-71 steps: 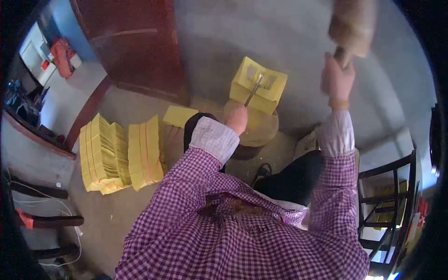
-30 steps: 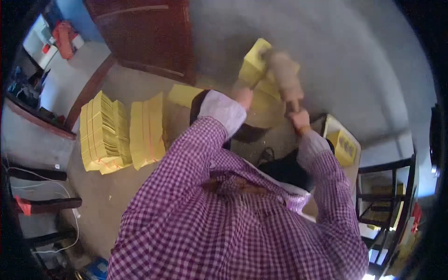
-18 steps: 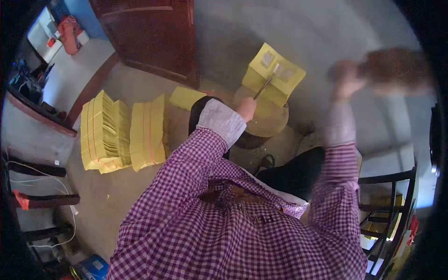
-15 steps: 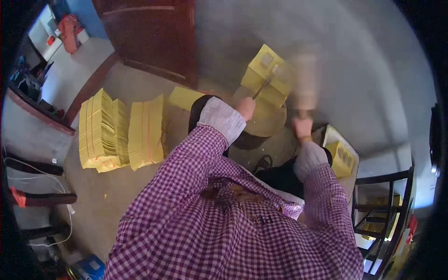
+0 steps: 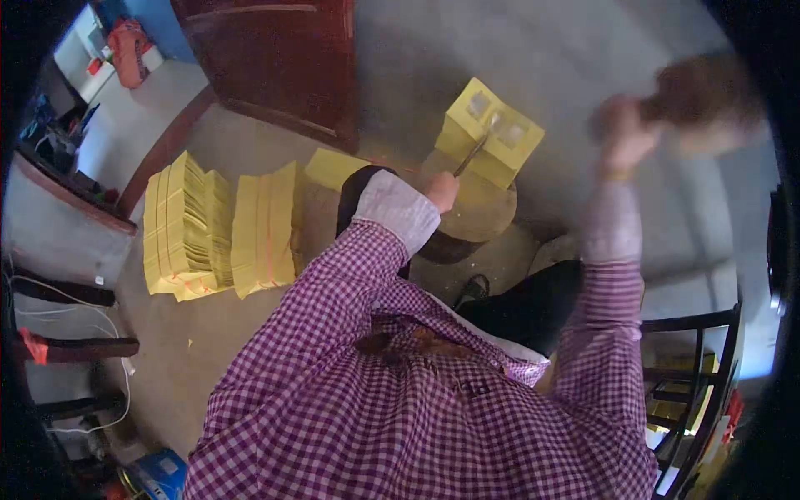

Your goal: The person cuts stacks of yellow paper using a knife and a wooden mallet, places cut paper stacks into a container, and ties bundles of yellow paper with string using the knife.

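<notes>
Left hand (image 5: 442,192) grips a thin rod (image 5: 471,157) on creased yellow paper (image 5: 518,157); right hand (image 5: 627,140) clutches a blurred mallet (image 5: 708,93)! Red-banded bundles (image 5: 265,225) stand leftward.

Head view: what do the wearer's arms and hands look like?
Left sleeve and right sleeve: purple-and-white check, pale cuffs. Left hand and right hand: gloveless, the right blurred. What looks like a thin brownish band circles the right wrist.
</notes>
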Tool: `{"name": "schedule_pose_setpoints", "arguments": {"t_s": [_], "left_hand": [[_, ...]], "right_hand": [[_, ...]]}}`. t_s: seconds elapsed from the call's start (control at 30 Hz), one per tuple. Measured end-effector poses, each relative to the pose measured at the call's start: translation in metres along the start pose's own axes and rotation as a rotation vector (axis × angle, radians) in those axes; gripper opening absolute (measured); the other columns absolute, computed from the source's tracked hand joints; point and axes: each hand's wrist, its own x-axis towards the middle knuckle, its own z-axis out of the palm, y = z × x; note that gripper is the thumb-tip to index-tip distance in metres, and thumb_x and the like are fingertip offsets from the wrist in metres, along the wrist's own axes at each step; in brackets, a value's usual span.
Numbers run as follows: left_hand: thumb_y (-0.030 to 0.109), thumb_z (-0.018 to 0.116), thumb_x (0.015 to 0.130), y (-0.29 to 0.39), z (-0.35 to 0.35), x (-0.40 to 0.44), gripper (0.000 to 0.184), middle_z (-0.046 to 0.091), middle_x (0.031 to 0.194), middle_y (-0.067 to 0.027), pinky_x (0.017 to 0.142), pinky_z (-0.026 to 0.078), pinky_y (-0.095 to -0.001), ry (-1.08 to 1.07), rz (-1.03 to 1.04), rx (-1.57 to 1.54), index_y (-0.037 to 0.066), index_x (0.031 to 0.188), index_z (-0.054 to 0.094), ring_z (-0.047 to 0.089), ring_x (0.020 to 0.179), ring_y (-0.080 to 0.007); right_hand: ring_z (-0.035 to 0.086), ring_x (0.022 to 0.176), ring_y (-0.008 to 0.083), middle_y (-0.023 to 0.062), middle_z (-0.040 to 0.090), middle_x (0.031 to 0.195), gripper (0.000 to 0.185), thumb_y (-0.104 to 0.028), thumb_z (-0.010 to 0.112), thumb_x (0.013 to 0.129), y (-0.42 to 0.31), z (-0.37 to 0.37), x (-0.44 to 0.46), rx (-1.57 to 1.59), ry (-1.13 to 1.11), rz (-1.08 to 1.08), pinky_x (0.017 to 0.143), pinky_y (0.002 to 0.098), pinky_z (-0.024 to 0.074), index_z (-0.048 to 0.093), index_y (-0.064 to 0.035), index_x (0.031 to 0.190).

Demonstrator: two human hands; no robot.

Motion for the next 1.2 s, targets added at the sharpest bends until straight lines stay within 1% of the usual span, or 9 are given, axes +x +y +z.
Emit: {"name": "schedule_pose_setpoints", "arguments": {"t_s": [0.1,0.13,0.27,0.3,0.53,0.6,0.67,0.8,1.2], "left_hand": [[0.029,0.045,0.087,0.007,0.002,-0.003,0.038,0.061,0.082,-0.0252,0.071,0.046,-0.0473,0.028,-0.018,-0.047,-0.005,0.084,0.062,0.059,0.082,-0.0397],[0.028,0.047,0.087,0.006,0.005,-0.005,0.039,0.06,0.078,-0.0255,0.069,0.045,-0.0474,0.065,-0.035,-0.058,-0.006,0.08,0.062,0.059,0.08,-0.039],[0.029,0.046,0.087,-0.063,0.07,0.04,0.039,0.06,0.076,-0.0252,0.068,0.045,-0.0468,0.482,0.525,0.622,-0.006,0.08,0.062,0.059,0.08,-0.039],[0.029,0.046,0.087,-0.048,0.057,0.028,0.039,0.06,0.076,-0.0252,0.068,0.045,-0.047,0.227,0.282,0.295,-0.006,0.08,0.063,0.059,0.079,-0.0394],[0.031,0.045,0.087,-0.005,0.004,-0.007,0.041,0.059,0.073,-0.026,0.066,0.045,-0.0477,0.044,0.039,-0.082,-0.005,0.076,0.061,0.058,0.072,-0.0403],[0.03,0.044,0.088,-0.019,0.012,0.005,0.04,0.059,0.077,-0.0268,0.068,0.045,-0.0474,0.067,0.141,-0.01,-0.005,0.08,0.061,0.058,0.075,-0.0406],[0.029,0.042,0.088,-0.015,0.007,0.0,0.04,0.059,0.081,-0.0276,0.07,0.045,-0.047,0.078,0.249,0.06,-0.006,0.084,0.061,0.058,0.078,-0.041],[0.026,0.038,0.09,0.005,-0.007,-0.013,0.04,0.057,0.09,-0.0285,0.074,0.045,-0.0465,-0.113,0.06,0.062,-0.008,0.092,0.058,0.056,0.085,-0.0414],[0.028,0.044,0.089,-0.014,0.014,-0.004,0.038,0.059,0.082,-0.0251,0.072,0.045,-0.047,-0.047,-0.004,0.08,-0.006,0.082,0.06,0.058,0.083,-0.0397]], "right_hand": [[0.043,0.114,0.0387,0.0238,0.054,0.113,0.048,-0.011,0.056,0.074,0.127,-0.059,-0.155,-0.987,-0.237,-0.358,0.101,0.0393,0.0293,0.047,0.0004,0.12],[0.049,0.107,0.0392,0.0245,0.056,0.108,0.046,-0.017,0.059,0.071,0.141,-0.095,-0.195,-1.031,-0.634,0.443,0.095,0.0381,0.0365,0.053,0.001,0.113],[0.058,0.083,0.0335,0.021,0.061,0.088,0.042,-0.024,0.065,0.066,0.085,-0.068,-0.13,-0.965,-0.67,0.566,0.076,0.0394,0.0454,0.059,0.0015,0.099],[0.062,0.067,0.0293,0.0186,0.063,0.075,0.039,-0.023,0.067,0.065,0.065,-0.061,-0.101,-0.992,-0.64,0.586,0.063,0.0385,0.0494,0.06,0.002,0.093],[0.047,0.042,0.0096,0.0028,0.053,0.053,0.022,-0.021,0.067,0.072,-0.069,0.02,0.023,-0.448,-0.189,0.221,0.039,0.025,0.037,0.055,-0.0034,0.069],[0.052,0.05,0.0158,0.0076,0.057,0.063,0.02,-0.018,0.066,0.072,-0.007,0.026,-0.007,-0.127,-0.148,0.171,0.047,0.0289,0.0414,0.055,-0.0022,0.071],[0.056,0.071,0.0282,0.0142,0.059,0.078,0.037,-0.013,0.058,0.073,0.11,-0.012,-0.092,-0.783,-0.15,-0.303,0.068,0.0358,0.045,0.05,0.001,0.106],[0.062,0.071,0.0316,0.0184,0.063,0.078,0.019,-0.014,0.057,0.074,0.089,-0.042,-0.185,-0.798,-0.526,1.009,0.062,0.0362,0.0488,0.062,-0.0003,0.086],[0.047,0.039,0.0137,0.0041,0.051,0.052,0.016,-0.014,0.064,0.068,-0.012,0.026,-0.034,-0.185,-0.162,0.35,0.039,0.028,0.0375,0.052,-0.0038,0.068]]}}
